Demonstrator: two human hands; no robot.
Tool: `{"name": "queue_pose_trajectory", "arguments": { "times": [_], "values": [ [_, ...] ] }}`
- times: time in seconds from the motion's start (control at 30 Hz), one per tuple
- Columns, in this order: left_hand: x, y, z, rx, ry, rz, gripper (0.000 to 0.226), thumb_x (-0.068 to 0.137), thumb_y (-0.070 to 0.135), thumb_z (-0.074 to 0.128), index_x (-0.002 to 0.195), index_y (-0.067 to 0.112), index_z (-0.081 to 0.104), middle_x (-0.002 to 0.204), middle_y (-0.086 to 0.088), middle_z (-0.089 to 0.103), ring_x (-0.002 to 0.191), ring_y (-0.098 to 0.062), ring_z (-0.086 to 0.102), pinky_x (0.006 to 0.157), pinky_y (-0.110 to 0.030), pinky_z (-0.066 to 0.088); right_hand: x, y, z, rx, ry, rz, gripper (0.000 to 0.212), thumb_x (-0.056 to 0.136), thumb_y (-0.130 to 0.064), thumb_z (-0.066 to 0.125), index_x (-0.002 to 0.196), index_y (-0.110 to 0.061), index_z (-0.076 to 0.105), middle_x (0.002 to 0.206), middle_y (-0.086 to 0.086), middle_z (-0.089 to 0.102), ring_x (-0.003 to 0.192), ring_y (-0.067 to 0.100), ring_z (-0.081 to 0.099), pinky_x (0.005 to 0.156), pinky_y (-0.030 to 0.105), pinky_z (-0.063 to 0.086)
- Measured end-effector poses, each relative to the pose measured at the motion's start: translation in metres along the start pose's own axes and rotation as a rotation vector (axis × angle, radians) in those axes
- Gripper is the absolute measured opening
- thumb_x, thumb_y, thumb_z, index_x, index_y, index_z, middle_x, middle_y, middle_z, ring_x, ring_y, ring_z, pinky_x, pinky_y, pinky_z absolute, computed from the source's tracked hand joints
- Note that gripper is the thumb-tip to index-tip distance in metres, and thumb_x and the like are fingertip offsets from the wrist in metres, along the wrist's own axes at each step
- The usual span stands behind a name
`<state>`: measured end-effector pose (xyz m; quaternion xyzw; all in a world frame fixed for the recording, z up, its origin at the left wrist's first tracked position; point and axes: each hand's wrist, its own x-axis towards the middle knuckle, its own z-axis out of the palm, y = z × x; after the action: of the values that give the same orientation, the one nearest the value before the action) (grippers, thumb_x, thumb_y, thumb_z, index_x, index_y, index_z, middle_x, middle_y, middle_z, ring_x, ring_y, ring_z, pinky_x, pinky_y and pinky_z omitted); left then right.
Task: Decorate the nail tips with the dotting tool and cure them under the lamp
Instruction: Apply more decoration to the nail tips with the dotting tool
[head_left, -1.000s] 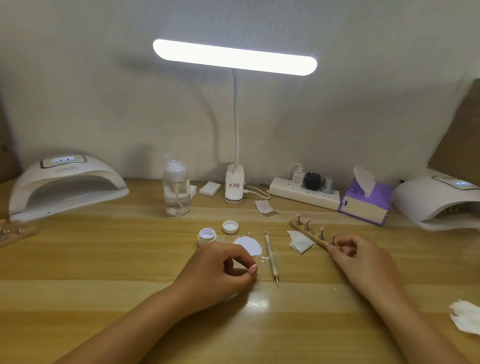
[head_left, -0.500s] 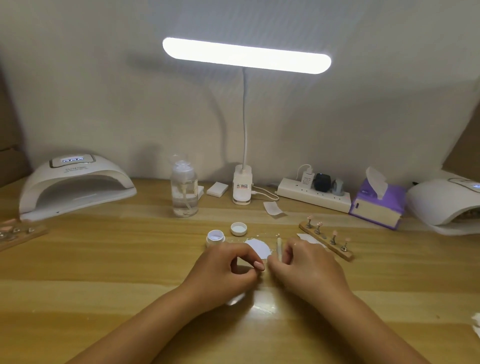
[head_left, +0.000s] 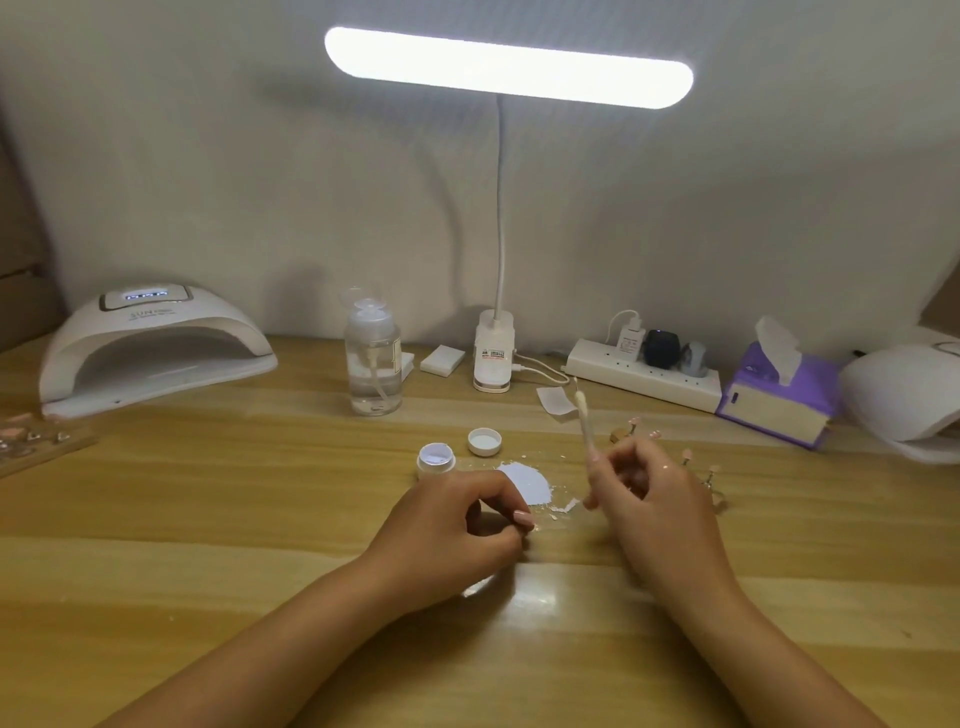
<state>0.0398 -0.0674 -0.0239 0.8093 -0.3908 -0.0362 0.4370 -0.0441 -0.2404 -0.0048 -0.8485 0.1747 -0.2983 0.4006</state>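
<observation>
The right hand (head_left: 654, 499) has its grip closed on the slim white dotting tool (head_left: 583, 423), tilted above the wooden worktop (head_left: 260, 519) just before the pink nail tips (head_left: 687, 453), while the left hand (head_left: 457, 535) rests curled beside a white paint patch (head_left: 524, 480), though I cannot tell whether its grip holds anything.

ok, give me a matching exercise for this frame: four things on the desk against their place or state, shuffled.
Things:
1. dotting tool
2. small jar
3. tissue box
4. jar lid

States:
A. lying loose on the table
B. pinched in the right hand, lifted up
C. open, just beyond the left hand
D. purple, right of the power strip

Pairs: 1-B, 2-C, 3-D, 4-A
</observation>
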Motion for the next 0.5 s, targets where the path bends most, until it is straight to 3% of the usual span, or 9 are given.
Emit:
{"name": "queue_pose_trajectory", "arguments": {
  "times": [0.07,0.17,0.23,0.33,0.43,0.5],
  "values": [
    [0.0,-0.0002,-0.0003,-0.016,0.015,-0.004,0.021,0.081,0.014,0.067,0.078,0.035,0.068,0.064,0.027,0.061,0.05,-0.002,0.045,0.055,-0.013,0.033,0.0004,-0.0023,-0.0007,0.111,0.001,-0.039,0.012,0.095,-0.025,0.062,0.092,-0.023,0.051,0.07,-0.012,0.073,0.065,0.009,0.065,0.06,0.029,0.048],
    [0.0003,0.0001,-0.0017,-0.041,0.042,0.011,0.021,0.082,0.009,0.068,0.079,0.029,0.067,0.07,0.029,0.06,0.051,-0.001,0.048,0.055,-0.011,0.034,0.001,-0.0034,-0.0029,0.202,-0.073,-0.039,0.01,0.1,-0.018,0.053,0.105,-0.025,0.048,0.077,-0.011,0.075,0.062,0.028,0.057,0.056,0.039,0.045],
    [0.0,0.0,-0.002,-0.025,0.028,0.018,0.019,0.083,0.009,0.068,0.081,0.028,0.065,0.071,0.031,0.059,0.053,-0.001,0.049,0.056,-0.011,0.034,0.0029,-0.0032,-0.0053,0.323,-0.131,0.009,0.014,0.104,-0.016,0.044,0.107,-0.021,0.057,0.086,-0.005,0.077,0.058,0.022,0.052,0.049,0.034,0.042],
    [0.0002,-0.0018,-0.0011,0.009,0.001,0.015,0.017,0.085,0.012,0.066,0.084,0.029,0.065,0.067,0.034,0.058,0.052,-0.001,0.049,0.055,-0.013,0.033,0.0048,-0.0061,-0.0071,0.507,-0.18,0.063,0.022,0.105,-0.011,0.041,0.11,-0.014,0.062,0.096,-0.002,0.078,0.066,0.006,0.057,0.051,0.021,0.047],
    [0.0007,-0.003,-0.0011,0.018,0.005,0.01,0.02,0.085,0.013,0.066,0.084,0.032,0.067,0.071,0.034,0.059,0.053,-0.001,0.048,0.056,-0.012,0.034,0.0053,-0.0045,-0.0061,0.45,-0.081,-0.015,0.009,0.095,-0.02,0.061,0.097,-0.011,0.061,0.072,-0.004,0.074,0.056,0.0,0.055,0.051,0.016,0.041],
    [0.0007,-0.0035,-0.0009,0.032,-0.001,0.014,0.021,0.084,0.013,0.066,0.084,0.035,0.068,0.074,0.035,0.06,0.055,-0.001,0.048,0.057,-0.012,0.034,0.0057,-0.0027,-0.004,0.408,-0.017,-0.042,0.031,0.091,-0.036,0.061,0.085,-0.005,0.058,0.054,-0.002,0.056,0.046,0.004,0.047,0.047,0.018,0.038]
  ]
}}
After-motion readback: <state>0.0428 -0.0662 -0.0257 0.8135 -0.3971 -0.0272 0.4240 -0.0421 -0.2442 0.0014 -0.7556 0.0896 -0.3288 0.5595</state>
